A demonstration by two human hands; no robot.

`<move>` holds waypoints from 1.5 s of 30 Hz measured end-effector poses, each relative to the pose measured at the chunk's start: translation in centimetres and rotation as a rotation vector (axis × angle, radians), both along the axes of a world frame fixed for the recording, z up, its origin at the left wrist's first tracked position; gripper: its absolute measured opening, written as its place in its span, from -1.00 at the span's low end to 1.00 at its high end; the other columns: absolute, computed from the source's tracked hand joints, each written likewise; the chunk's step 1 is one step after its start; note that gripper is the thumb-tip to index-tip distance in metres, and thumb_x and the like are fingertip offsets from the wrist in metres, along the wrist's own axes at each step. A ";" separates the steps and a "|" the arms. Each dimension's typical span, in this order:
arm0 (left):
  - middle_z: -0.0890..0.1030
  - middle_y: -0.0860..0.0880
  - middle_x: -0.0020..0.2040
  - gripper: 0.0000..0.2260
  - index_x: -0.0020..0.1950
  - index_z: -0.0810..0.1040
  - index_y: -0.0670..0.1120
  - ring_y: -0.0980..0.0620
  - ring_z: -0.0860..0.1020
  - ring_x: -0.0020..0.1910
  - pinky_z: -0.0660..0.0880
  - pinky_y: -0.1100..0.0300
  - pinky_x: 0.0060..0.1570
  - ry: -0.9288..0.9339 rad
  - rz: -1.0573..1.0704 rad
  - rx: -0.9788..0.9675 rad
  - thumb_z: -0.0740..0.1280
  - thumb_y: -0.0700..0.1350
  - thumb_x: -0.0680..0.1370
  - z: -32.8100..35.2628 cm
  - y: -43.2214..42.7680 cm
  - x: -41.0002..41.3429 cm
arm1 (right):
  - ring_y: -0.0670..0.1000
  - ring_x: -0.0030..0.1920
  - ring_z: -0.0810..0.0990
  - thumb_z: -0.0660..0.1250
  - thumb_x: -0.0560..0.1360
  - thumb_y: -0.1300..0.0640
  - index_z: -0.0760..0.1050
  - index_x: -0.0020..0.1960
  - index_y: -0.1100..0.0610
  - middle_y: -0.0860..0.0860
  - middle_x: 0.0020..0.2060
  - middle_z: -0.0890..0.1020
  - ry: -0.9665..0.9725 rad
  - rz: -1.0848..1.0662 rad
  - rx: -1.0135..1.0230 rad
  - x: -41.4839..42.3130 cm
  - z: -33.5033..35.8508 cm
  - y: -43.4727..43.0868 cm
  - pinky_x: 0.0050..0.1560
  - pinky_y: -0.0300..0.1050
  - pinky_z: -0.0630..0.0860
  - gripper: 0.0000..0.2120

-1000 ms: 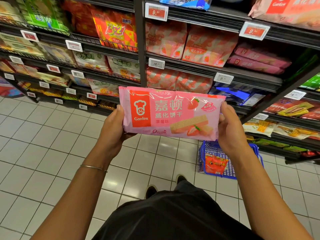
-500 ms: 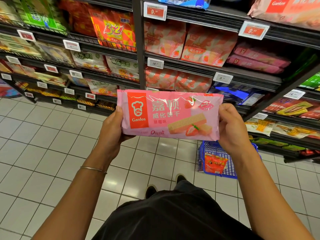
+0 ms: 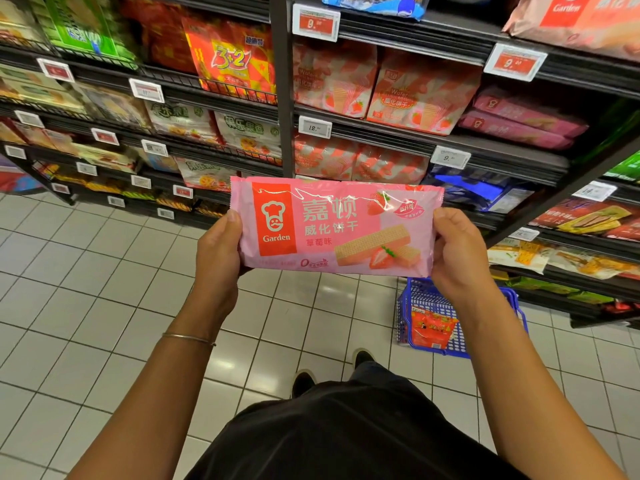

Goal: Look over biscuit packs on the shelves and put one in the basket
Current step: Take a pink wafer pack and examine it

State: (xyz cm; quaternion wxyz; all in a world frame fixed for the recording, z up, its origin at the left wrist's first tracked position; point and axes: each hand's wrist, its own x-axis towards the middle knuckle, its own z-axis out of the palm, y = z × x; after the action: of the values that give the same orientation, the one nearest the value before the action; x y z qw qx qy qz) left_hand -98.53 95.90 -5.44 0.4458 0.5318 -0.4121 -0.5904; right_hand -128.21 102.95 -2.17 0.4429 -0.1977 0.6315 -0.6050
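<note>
A pink Garden strawberry wafer pack (image 3: pixel 337 226) is held flat in front of me, its printed face up. My left hand (image 3: pixel 217 252) grips its left end and my right hand (image 3: pixel 457 252) grips its right end. Below and to the right, a blue wire basket (image 3: pixel 403 308) stands on the tiled floor beside the shelving, partly hidden behind my right forearm. A red snack pack (image 3: pixel 431 329) lies inside it.
Dark shelves (image 3: pixel 381 131) filled with biscuit and wafer packs run across the top and down the right side, with price tags on their edges. A black upright post (image 3: pixel 282 81) divides two bays. White floor tiles (image 3: pixel 86 289) stretch to the left. My shoes (image 3: pixel 303 382) show below.
The pack has sunk slightly and tilted a little flatter in both hands. Both grips are unchanged, and the basket has not moved.
</note>
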 end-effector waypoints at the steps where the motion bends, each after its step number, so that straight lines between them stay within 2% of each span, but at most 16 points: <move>1: 0.75 0.03 0.10 -0.73 0.23 0.61 0.16 -0.03 0.73 0.12 0.68 0.03 -0.05 0.015 0.006 0.008 0.13 0.12 0.75 0.1 -0.1 0.1 | -0.01 -0.14 0.68 0.17 0.73 0.19 0.50 -0.02 0.15 0.11 -0.07 0.69 -0.003 0.003 -0.002 0.0 -0.1 -0.1 -0.05 -0.01 0.60 -0.81; 5: 0.76 0.03 0.10 -0.73 0.26 0.61 0.14 -0.01 0.74 0.09 0.69 0.12 -0.16 0.075 -0.010 0.053 0.13 0.10 0.75 0.6 -0.4 0.2 | -0.05 -0.18 0.70 0.17 0.73 0.18 0.50 0.01 0.14 0.04 -0.13 0.72 -0.005 0.005 0.011 -0.3 -0.4 -0.3 -0.07 -0.02 0.63 -0.82; 8: 0.76 0.00 0.11 -0.72 0.24 0.64 0.13 -0.03 0.74 0.08 0.70 0.06 -0.15 0.141 -0.021 0.093 0.14 0.09 0.75 1.1 -0.6 0.4 | -0.06 -0.19 0.70 0.19 0.72 0.19 0.50 0.00 0.13 0.01 -0.17 0.72 -0.005 0.028 0.015 -0.7 -0.3 -0.3 -0.14 -0.05 0.61 -0.84; 10: 0.75 -0.02 0.15 -0.70 0.19 0.70 0.13 -0.04 0.74 0.08 0.71 -0.01 -0.05 0.196 -0.042 0.117 0.16 0.10 0.74 1.5 -0.7 0.6 | 0.06 -0.03 0.71 0.21 0.71 0.17 0.52 0.03 0.13 0.09 -0.06 0.73 -0.065 0.057 0.007 -0.8 -0.1 -0.3 -0.04 0.02 0.63 -0.86; 13: 0.72 -0.05 0.22 -0.70 0.21 0.72 0.13 -0.06 0.72 0.14 0.67 -0.08 0.06 0.278 -0.100 0.125 0.21 0.12 0.71 2.4 -0.7 1.0 | 0.28 0.30 0.60 0.20 0.72 0.06 0.55 0.16 0.11 0.27 0.29 0.62 -0.158 0.086 0.004 -0.5 -0.1 -0.2 0.31 0.26 0.52 -0.81; 16: 0.71 -0.07 0.25 -0.66 0.28 0.70 0.08 -0.07 0.71 0.17 0.69 -0.03 0.00 0.376 -0.176 0.156 0.19 0.12 0.71 3.4 -0.7 1.1 | 0.21 0.23 0.61 0.17 0.73 0.07 0.51 0.29 0.07 0.18 0.24 0.66 -0.175 0.087 0.007 0.0 -0.3 -0.1 0.22 0.17 0.53 -0.78; 20: 0.72 -0.07 0.22 -0.61 0.22 0.75 0.06 -0.09 0.71 0.17 0.69 -0.01 -0.05 0.475 -0.259 0.188 0.12 0.10 0.73 4.1 -0.9 1.3 | 0.30 0.31 0.60 0.18 0.73 0.04 0.52 0.33 0.13 0.25 0.32 0.62 -0.218 0.122 0.105 -0.1 -0.7 0.2 0.32 0.30 0.50 -0.73; 24: 0.67 -0.15 0.31 -0.55 0.44 0.57 -0.04 -0.15 0.69 0.21 0.69 -0.10 -0.02 0.466 -0.252 0.226 0.13 0.18 0.72 3.8 -1.2 1.0 | 0.22 0.11 0.69 0.27 0.67 -0.03 0.55 0.39 0.21 0.22 0.19 0.70 -0.338 0.122 0.203 -0.2 -0.5 0.2 0.17 0.19 0.63 -0.58; 26: 0.65 -0.18 0.34 -0.53 0.39 0.62 0.00 -0.18 0.68 0.22 0.69 -0.15 -0.01 0.480 -0.262 0.236 0.12 0.24 0.70 3.6 -1.2 0.7 | 0.14 -0.11 0.73 0.27 0.66 -0.06 0.63 0.28 0.16 0.17 -0.01 0.74 -0.359 0.122 0.254 -0.4 -0.6 0.2 -0.14 0.06 0.72 -0.64; 28: 0.65 -0.20 0.32 -0.54 0.32 0.66 0.04 -0.22 0.69 0.17 0.70 -0.16 -0.04 0.494 -0.262 0.240 0.12 0.25 0.69 3.4 -1.1 0.7 | 0.04 -0.31 0.71 0.29 0.66 -0.09 0.73 0.05 0.09 0.10 -0.22 0.73 -0.373 0.118 0.273 -0.6 -1.3 0.2 -0.37 -0.11 0.66 -0.68; 30: 0.65 -0.23 0.30 -0.59 0.34 0.63 0.02 -0.25 0.71 0.11 0.71 -0.11 -0.14 0.494 -0.257 0.261 0.13 0.19 0.71 3.2 -1.1 0.8 | -0.03 -0.41 0.67 0.35 0.57 -0.06 0.77 -0.23 0.08 0.03 -0.38 0.69 -0.404 0.127 0.254 -0.6 -1.7 0.5 -0.42 -0.19 0.61 -0.65; 31: 0.64 -0.24 0.30 -0.60 0.35 0.61 0.00 -0.27 0.71 0.10 0.71 -0.09 -0.17 0.490 -0.255 0.277 0.14 0.17 0.71 3.1 -1.1 0.8 | -0.04 -0.42 0.67 0.37 0.51 -0.05 0.76 -0.29 0.09 0.02 -0.41 0.68 -0.424 0.135 0.245 -0.6 -1.8 0.6 -0.41 -0.20 0.60 -0.67; 35: 0.63 -0.27 0.32 -0.53 0.40 0.58 -0.06 -0.35 0.68 0.15 0.71 -0.09 -0.13 0.469 -0.247 0.340 0.20 0.22 0.67 2.7 -1.1 0.8 | 0.02 -0.40 0.71 0.39 0.45 0.01 0.75 -0.27 0.13 0.06 -0.36 0.71 -0.484 0.186 0.226 -0.7 -2.2 1.0 -0.43 -0.21 0.64 -0.75; 37: 0.63 -0.26 0.33 -0.49 0.44 0.56 -0.07 -0.37 0.67 0.17 0.72 -0.10 -0.11 0.470 -0.246 0.364 0.22 0.24 0.65 2.5 -1.1 0.9 | 0.02 -0.40 0.71 0.36 0.54 0.04 0.72 -0.17 0.15 0.08 -0.33 0.71 -0.512 0.194 0.215 -0.9 -2.4 0.9 -0.44 -0.21 0.64 -0.76; 41: 0.64 -0.23 0.33 -0.54 0.44 0.59 -0.01 -0.33 0.67 0.19 0.71 -0.15 -0.05 0.504 -0.278 0.369 0.18 0.20 0.68 2.3 -1.2 1.1 | 0.05 -0.29 0.72 0.23 0.67 -0.14 0.78 -0.11 0.08 0.11 -0.22 0.73 -0.439 0.279 0.193 -1.3 -2.4 0.8 -0.31 -0.10 0.69 -0.54; 45: 0.67 -0.17 0.30 -0.64 0.27 0.72 0.01 -0.18 0.67 0.23 0.68 -0.16 0.02 0.533 -0.341 0.346 0.26 0.14 0.65 1.8 -1.1 1.9 | 0.20 0.14 0.71 0.32 0.59 -0.11 0.75 0.11 0.11 0.21 0.19 0.71 -0.380 0.281 0.099 -1.8 -2.2 0.7 0.13 0.17 0.68 -0.64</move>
State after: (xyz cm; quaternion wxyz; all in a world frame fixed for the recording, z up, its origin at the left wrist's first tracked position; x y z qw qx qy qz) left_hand -96.62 94.78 -3.59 0.3361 0.3504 -0.2581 -0.8352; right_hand -130.02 103.67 -4.33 0.6427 -0.1446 0.5319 -0.5321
